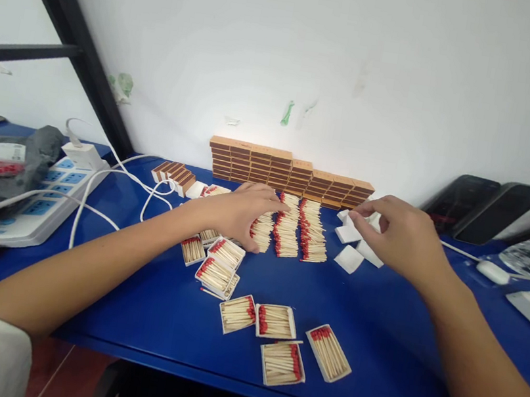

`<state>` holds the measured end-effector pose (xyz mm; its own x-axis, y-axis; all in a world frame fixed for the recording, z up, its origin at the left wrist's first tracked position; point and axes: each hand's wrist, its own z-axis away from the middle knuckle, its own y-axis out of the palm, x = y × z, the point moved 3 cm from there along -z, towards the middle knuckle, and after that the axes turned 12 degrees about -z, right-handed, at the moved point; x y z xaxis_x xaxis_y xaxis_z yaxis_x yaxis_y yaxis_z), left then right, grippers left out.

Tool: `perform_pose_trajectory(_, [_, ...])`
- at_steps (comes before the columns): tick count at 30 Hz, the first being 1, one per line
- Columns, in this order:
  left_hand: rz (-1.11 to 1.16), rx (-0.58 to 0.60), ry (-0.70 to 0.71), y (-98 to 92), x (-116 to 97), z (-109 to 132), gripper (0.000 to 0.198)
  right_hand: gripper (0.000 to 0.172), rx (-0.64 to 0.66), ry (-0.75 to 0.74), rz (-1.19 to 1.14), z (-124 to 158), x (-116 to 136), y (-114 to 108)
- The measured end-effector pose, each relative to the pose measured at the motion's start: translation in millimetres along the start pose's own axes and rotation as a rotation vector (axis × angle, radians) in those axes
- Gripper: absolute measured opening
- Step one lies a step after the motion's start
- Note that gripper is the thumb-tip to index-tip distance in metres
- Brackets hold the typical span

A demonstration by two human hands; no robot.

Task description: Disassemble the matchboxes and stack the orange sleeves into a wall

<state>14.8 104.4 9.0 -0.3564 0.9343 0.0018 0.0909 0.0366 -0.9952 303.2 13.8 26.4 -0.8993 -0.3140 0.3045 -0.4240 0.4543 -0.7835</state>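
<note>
My left hand [253, 215] reaches over the leftmost row of loose red-tipped matches [262, 233], its thumb and fingers apart around the row. Two more match rows [288, 228] [314, 232] lie just right of it. My right hand [392, 234] is closed in a pinch at a small white matchbox tray [343, 215], at the far left of a tray group. Other white trays [349, 259] lie below and under that hand. Below my left forearm and along the front are several trays filled with matches [238, 314] [329, 353].
Closed matchboxes [269, 167] are stacked along the wall, with a few more [173, 175] at left. A white power strip [46, 199] and cables occupy the left side. Two dark phones [487, 208] lean at the back right; a white plug [493, 272] lies nearby.
</note>
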Motion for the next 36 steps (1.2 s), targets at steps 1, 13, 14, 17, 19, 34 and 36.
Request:
perform_pose_trajectory(1, [-0.009,-0.004,0.0,0.3,0.8,0.0,0.099,0.028,0.028,-0.013,-0.052,0.9,7.4,1.8])
perform_pose_trajectory(13, [-0.012,-0.007,-0.008,-6.0,-3.9,-0.2,0.088,0.043,0.81,-0.045,-0.503,49.7,122.3,27.4])
perform_pose_trajectory(14, [-0.012,-0.004,-0.012,-6.4,-4.1,0.2,0.086,0.039,0.812,-0.053,-0.504,51.1,124.2,29.4])
perform_pose_trajectory(17, [-0.014,-0.005,-0.022,-7.9,-3.8,1.2,0.082,0.024,0.825,-0.062,-0.545,51.6,125.2,31.9])
perform_pose_trajectory(19, [-0.012,-0.018,-0.027,-9.6,-2.2,1.4,0.08,0.022,0.815,-0.06,-0.571,48.6,122.3,30.5])
perform_pose_trajectory(34, [-0.014,-0.114,-0.043,-16.4,11.1,1.5,0.061,0.015,0.63,-0.108,-0.351,32.4,90.0,36.9])
perform_pose_trajectory(36, [-0.018,-0.116,-0.043,-16.1,11.8,1.5,0.06,0.015,0.609,-0.123,-0.361,33.0,91.6,35.4])
